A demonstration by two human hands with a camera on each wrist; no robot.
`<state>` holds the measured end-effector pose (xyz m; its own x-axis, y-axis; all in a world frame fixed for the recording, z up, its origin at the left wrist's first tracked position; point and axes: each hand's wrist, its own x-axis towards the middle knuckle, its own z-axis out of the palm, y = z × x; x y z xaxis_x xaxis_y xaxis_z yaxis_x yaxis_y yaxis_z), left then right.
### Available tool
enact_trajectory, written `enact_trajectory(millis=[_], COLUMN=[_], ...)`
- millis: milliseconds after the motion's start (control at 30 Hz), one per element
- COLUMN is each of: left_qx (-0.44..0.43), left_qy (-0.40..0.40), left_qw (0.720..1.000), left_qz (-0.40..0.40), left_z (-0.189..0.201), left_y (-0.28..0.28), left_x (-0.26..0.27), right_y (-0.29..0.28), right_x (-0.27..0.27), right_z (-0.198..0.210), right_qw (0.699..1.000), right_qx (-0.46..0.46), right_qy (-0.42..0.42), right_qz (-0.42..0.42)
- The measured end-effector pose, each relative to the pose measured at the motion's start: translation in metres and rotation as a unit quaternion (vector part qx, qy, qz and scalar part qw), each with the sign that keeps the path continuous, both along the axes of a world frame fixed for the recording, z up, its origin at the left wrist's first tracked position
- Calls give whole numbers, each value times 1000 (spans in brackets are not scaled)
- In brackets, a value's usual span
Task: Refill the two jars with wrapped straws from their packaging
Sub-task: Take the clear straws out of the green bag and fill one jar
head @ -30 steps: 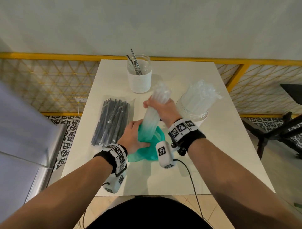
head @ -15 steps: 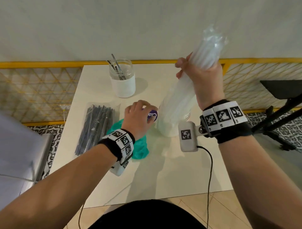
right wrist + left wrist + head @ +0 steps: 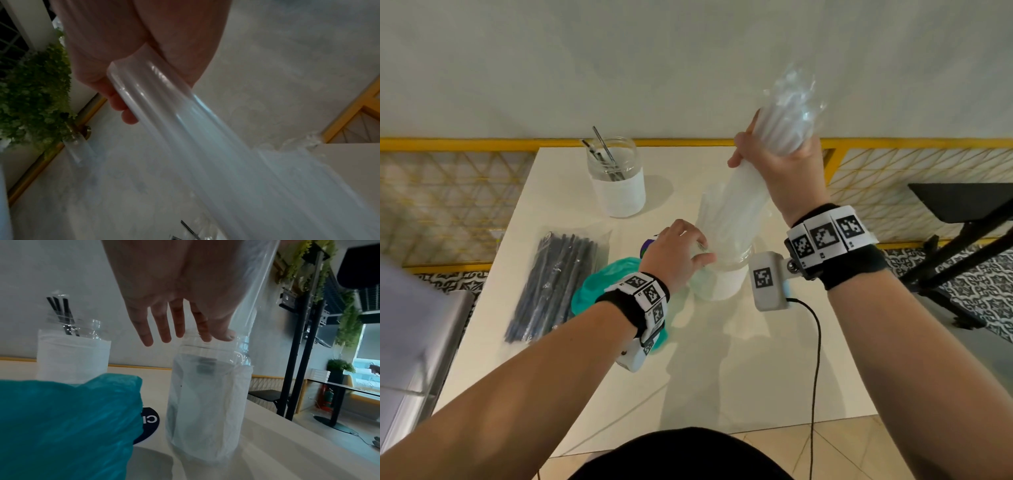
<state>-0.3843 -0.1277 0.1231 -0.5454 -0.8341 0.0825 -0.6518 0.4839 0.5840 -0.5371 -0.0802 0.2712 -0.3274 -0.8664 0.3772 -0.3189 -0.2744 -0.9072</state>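
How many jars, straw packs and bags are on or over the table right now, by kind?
Clear jars with white liners: 2, the far jar holding black straws and the near jar at the left hand.
Straw packs: 2, the clear bundle in the right hand, and the black-straw pack.
Teal plastic bag: 1.
Total: 5.

Looked like you were in a cafe. You had straw jars (image 3: 617,181) on a white counter (image 3: 722,359) by a yellow lattice railing (image 3: 448,192), patterned floor tiles (image 3: 976,287), more black tables (image 3: 349,386), hanging greenery (image 3: 347,318) and a wall screen (image 3: 322,337) off behind.
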Motion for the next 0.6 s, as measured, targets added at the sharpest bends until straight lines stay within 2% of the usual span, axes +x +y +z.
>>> enact_trajectory(millis=[100, 300, 467, 600], left_qx=[11, -9, -38, -51], left_qy=[1, -31, -89, -107], left_qw=[1000, 999, 995, 992], left_qz=[11, 36, 33, 36], left_z=[-2, -2, 1, 3], left_y=[1, 0, 0, 1], left_x=[-2, -3, -2, -1], right_y=[-2, -22, -5, 3], right_x=[-1, -23, -16, -12], right_z=[-17, -66, -69, -77], right_qw=[998, 983, 960, 939], right_qx=[32, 156, 226, 272], right_qy=[36, 80, 109, 177], right_qz=[26, -62, -122, -111])
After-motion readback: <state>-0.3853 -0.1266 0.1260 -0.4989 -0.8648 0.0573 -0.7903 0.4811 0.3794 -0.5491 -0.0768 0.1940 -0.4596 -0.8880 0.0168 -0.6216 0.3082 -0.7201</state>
